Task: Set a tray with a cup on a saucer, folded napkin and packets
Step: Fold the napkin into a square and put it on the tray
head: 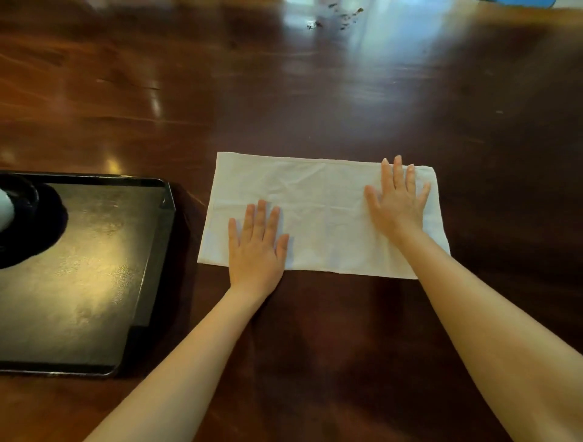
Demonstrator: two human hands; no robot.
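A white cloth napkin (321, 208) lies folded into a long rectangle on the dark wooden table. My left hand (257, 244) rests flat on its near left part, fingers spread. My right hand (398, 202) presses flat on its right end, fingers apart. To the left sits a black tray (94, 268). At the tray's far left edge stands a dark saucer (47, 221) with a white cup (4, 211) on it, both cut off by the frame. No packets are visible.
The glossy brown table (315, 94) stretches away beyond the napkin. A few small dark bits (340, 17) lie at its far side. A blue object (523, 2) shows at the top right edge.
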